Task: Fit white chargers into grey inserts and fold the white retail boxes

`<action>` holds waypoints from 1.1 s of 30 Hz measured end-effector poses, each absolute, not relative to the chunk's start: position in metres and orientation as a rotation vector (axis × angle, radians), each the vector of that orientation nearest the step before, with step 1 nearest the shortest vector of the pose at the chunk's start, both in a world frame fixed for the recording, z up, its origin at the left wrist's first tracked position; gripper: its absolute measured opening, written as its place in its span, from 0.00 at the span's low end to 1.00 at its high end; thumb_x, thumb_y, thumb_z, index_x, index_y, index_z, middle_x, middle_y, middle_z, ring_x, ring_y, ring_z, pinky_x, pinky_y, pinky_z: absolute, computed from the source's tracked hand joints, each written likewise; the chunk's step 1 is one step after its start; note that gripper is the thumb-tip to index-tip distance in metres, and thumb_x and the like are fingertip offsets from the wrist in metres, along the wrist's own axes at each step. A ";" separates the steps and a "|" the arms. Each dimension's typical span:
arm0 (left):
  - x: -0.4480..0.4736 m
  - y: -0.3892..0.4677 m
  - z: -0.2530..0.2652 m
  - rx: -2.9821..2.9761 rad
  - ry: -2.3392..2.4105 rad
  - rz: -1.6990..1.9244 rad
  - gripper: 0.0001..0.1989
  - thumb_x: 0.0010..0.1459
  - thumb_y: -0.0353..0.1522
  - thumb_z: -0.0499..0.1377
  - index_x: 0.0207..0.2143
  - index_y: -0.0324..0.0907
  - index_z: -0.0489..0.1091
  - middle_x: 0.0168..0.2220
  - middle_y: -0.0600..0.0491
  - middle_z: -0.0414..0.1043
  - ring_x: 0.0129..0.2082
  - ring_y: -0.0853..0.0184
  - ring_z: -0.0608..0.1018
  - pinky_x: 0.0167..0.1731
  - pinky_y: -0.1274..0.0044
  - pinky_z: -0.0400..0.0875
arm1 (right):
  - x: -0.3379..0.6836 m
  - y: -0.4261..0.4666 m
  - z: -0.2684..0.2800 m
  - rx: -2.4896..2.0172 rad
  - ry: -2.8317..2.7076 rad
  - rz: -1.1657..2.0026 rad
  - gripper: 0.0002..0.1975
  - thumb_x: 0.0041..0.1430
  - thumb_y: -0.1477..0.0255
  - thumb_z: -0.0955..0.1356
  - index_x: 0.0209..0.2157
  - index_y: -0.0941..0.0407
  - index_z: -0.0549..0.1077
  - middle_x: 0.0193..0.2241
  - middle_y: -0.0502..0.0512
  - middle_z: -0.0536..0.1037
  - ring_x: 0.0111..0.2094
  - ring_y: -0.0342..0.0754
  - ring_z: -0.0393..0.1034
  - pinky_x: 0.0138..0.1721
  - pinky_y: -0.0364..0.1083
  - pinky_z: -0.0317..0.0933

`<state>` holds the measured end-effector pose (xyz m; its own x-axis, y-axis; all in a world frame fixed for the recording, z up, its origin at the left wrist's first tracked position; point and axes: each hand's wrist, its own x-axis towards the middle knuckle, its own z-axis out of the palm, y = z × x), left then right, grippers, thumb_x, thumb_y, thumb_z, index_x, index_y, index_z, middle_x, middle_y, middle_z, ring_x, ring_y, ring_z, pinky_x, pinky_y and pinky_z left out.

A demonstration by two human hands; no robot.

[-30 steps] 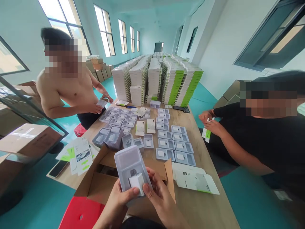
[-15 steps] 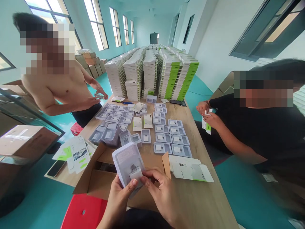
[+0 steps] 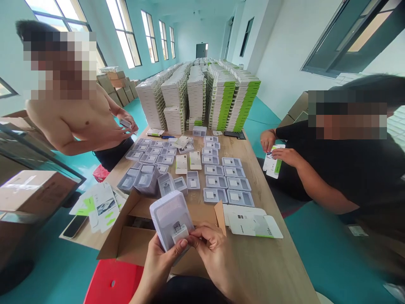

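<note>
My left hand (image 3: 162, 258) grips a white plastic blister tray (image 3: 167, 214), tilted up over the carton, its thumb along the lower edge. A small white charger plug (image 3: 180, 233) with metal prongs sits in the tray's lower part. The fingers of my right hand (image 3: 209, 245) are pinched at the charger's right side, and my left thumb also lies against it. Whether it is fully seated in its recess I cannot tell. Below and behind both hands stands an open cardboard carton (image 3: 136, 242); most of its inside is hidden.
Rows of trays with white plugs (image 3: 215, 195) and stacked trays (image 3: 147, 179) cover the table's middle. Flat printed boxes (image 3: 253, 223) lie right of the carton. Co-workers stand left and sit right, each handling small items. A red stool (image 3: 114, 278) is at lower left.
My hands and the tray have hardly moved; the right fingers stay at the charger. The co-worker on the right has turned a white-green card wider into view.
</note>
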<state>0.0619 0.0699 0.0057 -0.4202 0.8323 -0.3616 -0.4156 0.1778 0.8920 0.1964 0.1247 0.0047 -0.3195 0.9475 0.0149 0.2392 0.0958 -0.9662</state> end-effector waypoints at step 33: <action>0.016 0.070 -0.063 0.115 1.440 1.395 0.20 0.45 0.44 0.72 0.39 0.43 0.81 0.46 0.44 0.83 0.47 0.56 0.82 0.42 0.73 0.70 | 0.153 0.299 -0.083 -1.615 -0.390 1.643 0.15 0.69 0.64 0.69 0.53 0.58 0.72 0.47 0.57 0.77 0.41 0.49 0.76 0.41 0.51 0.74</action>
